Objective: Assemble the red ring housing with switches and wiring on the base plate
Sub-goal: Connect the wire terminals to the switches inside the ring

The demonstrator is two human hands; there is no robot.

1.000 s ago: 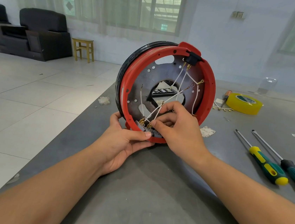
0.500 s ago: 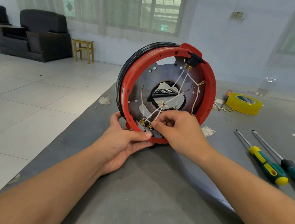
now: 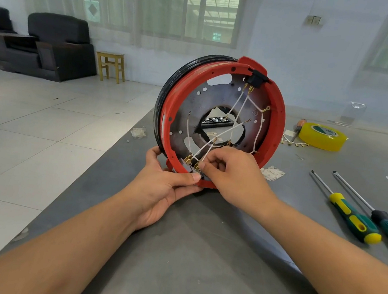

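Head view: the red ring housing [image 3: 222,123] stands on edge near the desk's [image 3: 200,256] left edge, screwdrivers [image 3: 350,213] well right. Left hand [image 3: 159,186] grips its lower rim; right hand [image 3: 233,173] fingers pinch a wire terminal [image 3: 197,165] there.

Left grip [image 3: 159,188] cups upward; right grip [image 3: 231,173] seemingly pinches.
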